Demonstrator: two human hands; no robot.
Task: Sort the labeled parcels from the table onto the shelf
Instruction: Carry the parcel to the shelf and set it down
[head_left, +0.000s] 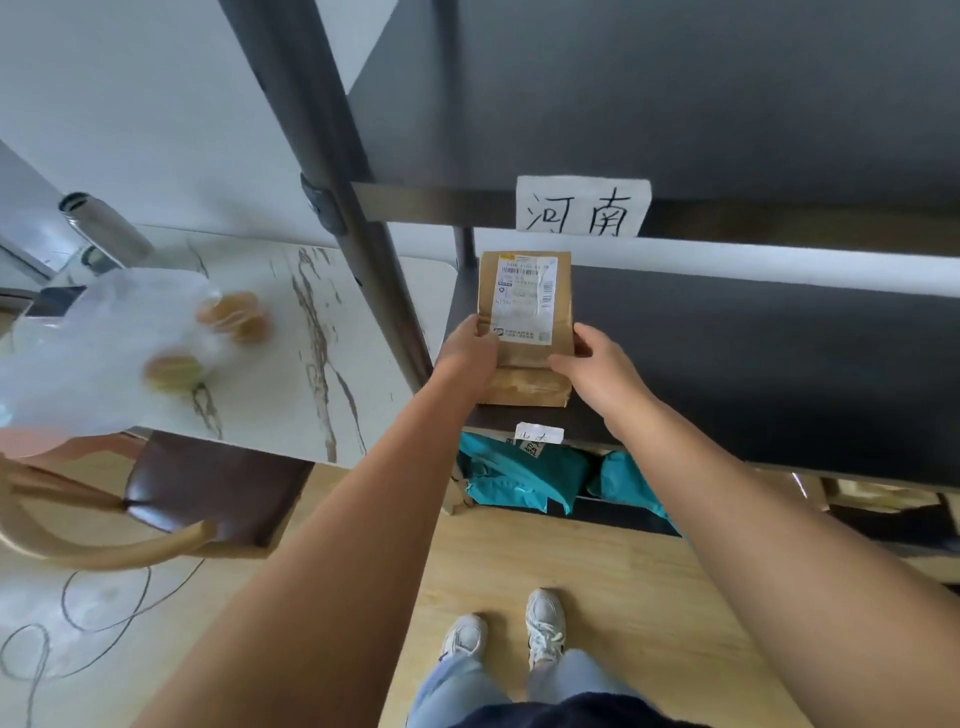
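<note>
Parcel (524, 332) lies long axis away from the person, under the 河南 tag (582, 207), left hand (467, 353) and right hand (597, 364) clamping its near sides.

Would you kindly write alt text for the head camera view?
Both hands, left hand and right hand, hold a brown labeled parcel on a dark shelf under a handwritten sign. Teal parcels lie below.

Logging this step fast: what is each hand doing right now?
Left hand: closed on the left edge of the brown parcel.
Right hand: closed on the parcel's right edge, over the dark shelf.
</note>
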